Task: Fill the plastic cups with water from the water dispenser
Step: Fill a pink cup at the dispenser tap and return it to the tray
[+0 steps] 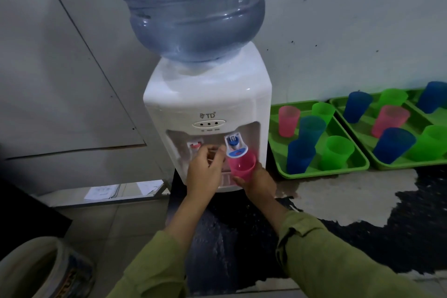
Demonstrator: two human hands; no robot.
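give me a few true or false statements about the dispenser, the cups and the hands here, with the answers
1. The right hand holds a pink cup under the blue tap. True.
2. The bottle on the water dispenser is green. False: it is blue.
3. Plastic cups stand in the nearer green tray, right of the dispenser. True.
4. The left hand holds a blue cup. False: it holds no cup; it is up by the taps.
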